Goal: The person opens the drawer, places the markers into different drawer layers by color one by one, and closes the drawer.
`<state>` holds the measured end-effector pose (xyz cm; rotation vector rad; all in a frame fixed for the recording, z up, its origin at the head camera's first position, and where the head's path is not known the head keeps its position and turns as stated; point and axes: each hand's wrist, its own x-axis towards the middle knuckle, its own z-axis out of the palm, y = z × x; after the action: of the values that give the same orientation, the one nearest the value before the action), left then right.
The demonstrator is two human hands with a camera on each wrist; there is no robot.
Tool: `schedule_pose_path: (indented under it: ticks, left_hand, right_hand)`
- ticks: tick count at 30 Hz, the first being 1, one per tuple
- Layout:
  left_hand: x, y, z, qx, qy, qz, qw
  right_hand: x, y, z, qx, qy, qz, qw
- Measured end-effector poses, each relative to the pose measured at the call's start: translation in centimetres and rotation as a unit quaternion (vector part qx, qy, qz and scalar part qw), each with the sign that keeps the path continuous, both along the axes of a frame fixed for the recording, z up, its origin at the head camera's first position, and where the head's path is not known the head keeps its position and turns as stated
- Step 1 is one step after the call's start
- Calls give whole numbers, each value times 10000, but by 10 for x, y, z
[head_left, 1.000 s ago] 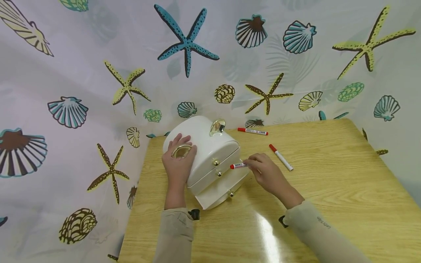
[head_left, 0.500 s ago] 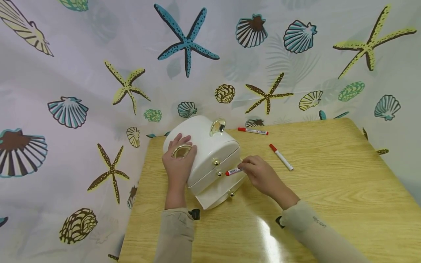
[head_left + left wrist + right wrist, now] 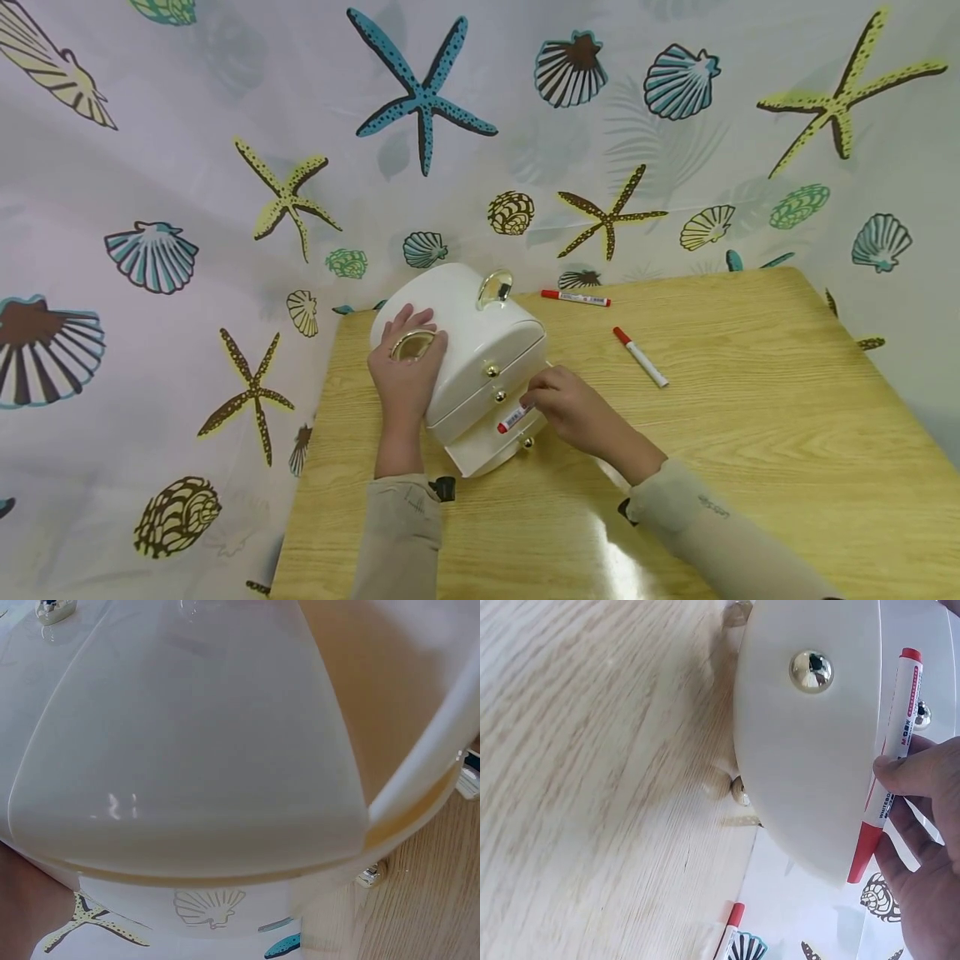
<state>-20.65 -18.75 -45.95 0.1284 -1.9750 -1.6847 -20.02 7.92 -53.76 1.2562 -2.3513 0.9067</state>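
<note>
A rounded white drawer box (image 3: 457,312) with gold knobs stands on the table, its lowest drawer (image 3: 474,454) pulled out. My left hand (image 3: 405,375) rests on top of the box, fingers spread around one oval gold piece (image 3: 414,345). My right hand (image 3: 572,408) pinches a white whiteboard marker (image 3: 514,418) with red ends between thumb and fingers. In the head view the marker lies over the pulled-out drawer. From the right wrist, the marker (image 3: 901,720) crosses the drawer's upper edge, its red cap (image 3: 864,851) beside my fingertips.
Two more red-capped markers lie on the wooden table (image 3: 750,400): one marker (image 3: 576,297) near the back edge, another marker (image 3: 640,357) right of the box. A second oval gold piece (image 3: 495,290) stands up from the box top. Behind hangs a shell-and-starfish curtain (image 3: 465,200).
My right hand has moved left and toward me, carrying the marker from the drawer's right side to over it, with the red end now tilted further down. My left hand stays in place.
</note>
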Motion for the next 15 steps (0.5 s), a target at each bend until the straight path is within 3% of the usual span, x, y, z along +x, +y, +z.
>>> schedule_pose_path:
  ticks: [15]
  left_hand:
    - [2,1,2,-68,-150,61,9998]
  right_hand:
    - [8,-13,2,-1,-207,170,9996]
